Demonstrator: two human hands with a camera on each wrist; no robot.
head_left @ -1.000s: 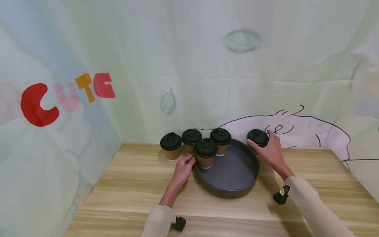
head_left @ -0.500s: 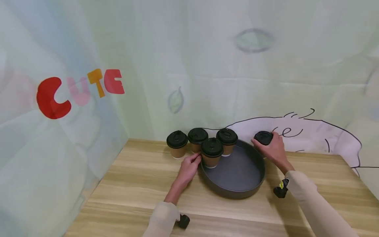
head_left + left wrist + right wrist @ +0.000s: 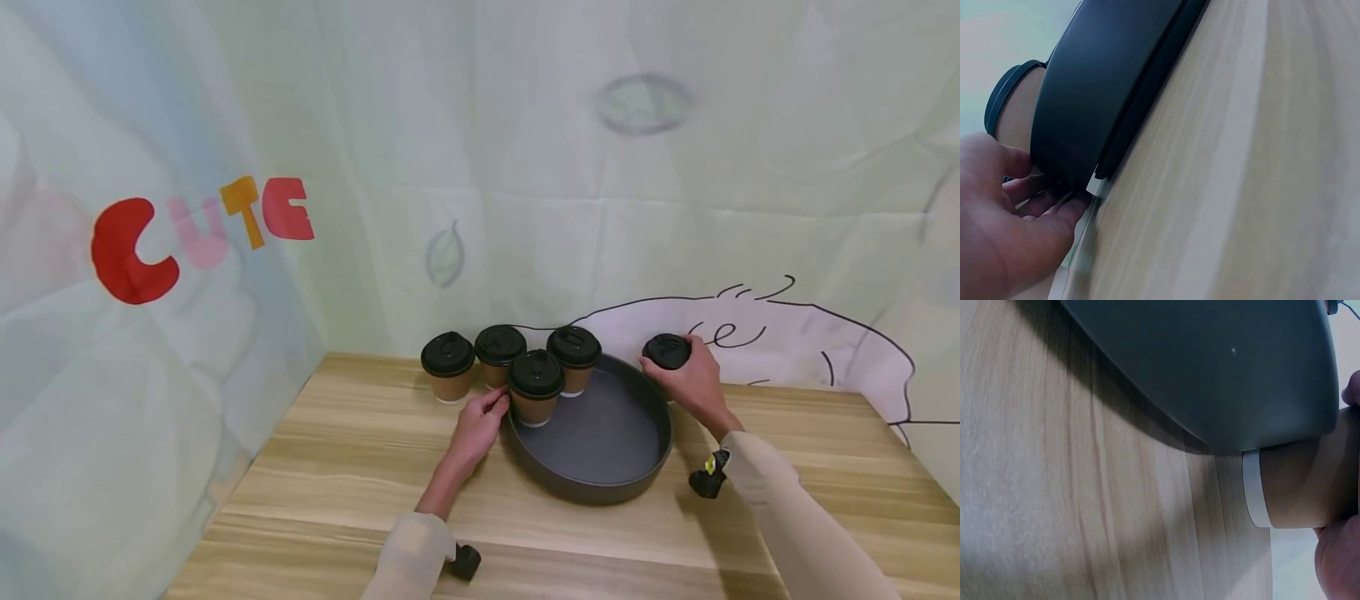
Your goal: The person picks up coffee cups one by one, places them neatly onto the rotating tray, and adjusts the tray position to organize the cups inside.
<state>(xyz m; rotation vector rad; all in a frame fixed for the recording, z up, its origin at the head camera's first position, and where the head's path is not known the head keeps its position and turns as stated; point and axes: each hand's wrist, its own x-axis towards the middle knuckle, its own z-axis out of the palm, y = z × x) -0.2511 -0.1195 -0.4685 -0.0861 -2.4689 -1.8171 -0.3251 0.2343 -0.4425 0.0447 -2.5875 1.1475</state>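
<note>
A dark grey round pan (image 3: 600,492) rests on the wooden table, with two lidded paper cups standing in its left part: a front cup (image 3: 536,408) and a back cup (image 3: 576,377). My left hand (image 3: 477,429) grips the pan's left edge beside the front cup. In the left wrist view its curled fingers (image 3: 1072,211) lie against the pan's outer wall. Behind the pan's right side, my right hand (image 3: 693,379) holds another lidded paper cup (image 3: 667,351) by its upper part. The right wrist view shows that cup's brown body (image 3: 1304,487) close to the pan wall, outside it.
Two more lidded cups, a left cup (image 3: 448,379) and a middle cup (image 3: 500,350), stand on the table (image 3: 337,442) to the pan's left and behind it. A printed curtain (image 3: 525,167) rises along the table's back and left side.
My right hand has wrapped further round its cup, and the lid now looks more tilted. The head view has shifted slightly. My left hand stays at the pan, and the other cups keep their places.
</note>
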